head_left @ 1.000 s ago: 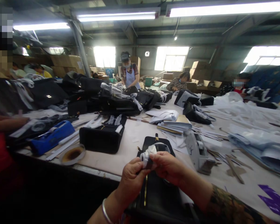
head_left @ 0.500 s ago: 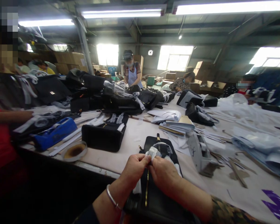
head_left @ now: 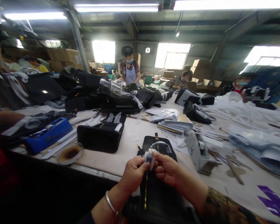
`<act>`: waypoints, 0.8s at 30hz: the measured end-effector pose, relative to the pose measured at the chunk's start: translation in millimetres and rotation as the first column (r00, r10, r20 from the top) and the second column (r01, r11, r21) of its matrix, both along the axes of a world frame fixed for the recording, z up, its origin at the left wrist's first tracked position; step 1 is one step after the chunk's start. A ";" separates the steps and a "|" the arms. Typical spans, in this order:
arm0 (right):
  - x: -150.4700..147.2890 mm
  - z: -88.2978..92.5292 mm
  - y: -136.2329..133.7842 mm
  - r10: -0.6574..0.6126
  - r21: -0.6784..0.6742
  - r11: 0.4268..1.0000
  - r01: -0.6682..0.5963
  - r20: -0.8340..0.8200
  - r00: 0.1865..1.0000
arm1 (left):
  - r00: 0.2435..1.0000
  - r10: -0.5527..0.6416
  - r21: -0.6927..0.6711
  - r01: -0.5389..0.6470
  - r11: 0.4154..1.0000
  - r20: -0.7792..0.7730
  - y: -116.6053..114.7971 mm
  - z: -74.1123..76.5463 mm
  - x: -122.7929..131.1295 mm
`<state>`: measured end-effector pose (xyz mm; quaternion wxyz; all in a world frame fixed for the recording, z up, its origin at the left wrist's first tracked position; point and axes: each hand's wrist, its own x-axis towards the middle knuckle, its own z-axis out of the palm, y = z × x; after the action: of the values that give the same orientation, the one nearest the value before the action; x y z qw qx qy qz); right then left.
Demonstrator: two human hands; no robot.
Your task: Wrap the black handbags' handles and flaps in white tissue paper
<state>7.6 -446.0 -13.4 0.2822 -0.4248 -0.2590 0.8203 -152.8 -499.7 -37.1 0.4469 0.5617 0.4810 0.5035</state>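
Observation:
A black bag (head_left: 162, 196) with a gold zipper (head_left: 145, 194) lies on the table right below my hands. Near its top, a strap wrapped in clear and white wrapping (head_left: 149, 158) rises between my fingers. My left hand (head_left: 134, 174) pinches this strap from the left, thumb on top. On the other side my right hand (head_left: 169, 169) grips it between thumb and forefinger, the remaining fingers curled. The wrapped loop of a handle (head_left: 160, 145) lies just beyond my fingertips. The lower end of the bag is partly hidden by my forearms.
Left of the bag are another black bag (head_left: 99, 137), a tape roll (head_left: 70, 153) and a blue tape dispenser (head_left: 49, 133). A grey tape dispenser (head_left: 198, 154) and stacked papers (head_left: 176, 124) stand right. Black bags (head_left: 121, 101) are piled behind. Co-workers sit and stand around the table.
My right hand has lifted and turned slightly, its fingers now showing beside the wrapping. More of the wrapped strap is visible between my hands. The view has shifted a little.

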 end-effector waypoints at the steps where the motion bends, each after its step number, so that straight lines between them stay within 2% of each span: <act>1: -3.0 -1.9 0.2 -0.039 0.005 0.999 0.039 0.019 0.999 | 0.999 0.015 0.022 -0.014 1.000 -0.036 -0.6 -1.6 -0.1; 3: -7.1 -7.1 -0.2 -0.064 0.079 0.995 0.058 0.083 0.994 | 0.995 0.015 0.030 -0.012 0.999 -0.096 0.7 -4.5 -1.8; 6: -8.7 -16.9 -0.8 -0.045 0.307 0.951 -0.034 0.248 0.968 | 0.997 -0.079 -0.141 0.076 0.987 -0.010 9.9 -7.3 -5.6; 8: -9.0 -23.5 -0.6 -0.092 0.483 0.866 -0.125 0.400 0.912 | 0.992 -0.083 -0.263 0.105 0.959 0.097 18.6 -8.7 -5.6; 11: -10.5 -30.0 1.3 -0.168 0.628 0.723 -0.288 0.563 0.809 | 0.998 -0.007 -0.265 0.025 0.964 0.069 28.8 -11.2 -0.1; 14: -11.5 -30.0 2.7 -0.192 0.617 0.645 -0.450 0.702 0.686 | 0.998 0.032 -0.229 -0.042 0.973 -0.045 31.3 -14.4 7.8; 17: -11.2 -23.2 -0.6 -0.260 0.569 0.536 -0.623 0.814 0.519 | 0.992 0.049 -0.226 -0.075 0.971 -0.119 29.8 -15.6 13.3; 21: -10.0 -9.2 -11.3 -0.321 0.404 0.399 -0.823 0.902 0.288 | 0.970 0.062 -0.176 -0.106 0.979 -0.235 28.8 -14.3 14.8; 22: -8.6 -6.1 -13.0 -0.317 0.371 0.367 -0.853 0.912 0.261 | 0.963 0.064 -0.168 -0.110 0.980 -0.262 28.7 -14.4 14.0; 24: -3.0 -1.2 -12.4 -0.263 0.339 0.321 -0.884 0.929 0.261 | 0.960 0.062 -0.179 -0.114 0.977 -0.275 28.5 -15.9 10.8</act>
<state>4.6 -458.4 -14.6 0.0354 -0.4907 -0.8483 0.1957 -142.0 -471.2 -52.9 0.4072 0.5563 0.6081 0.3935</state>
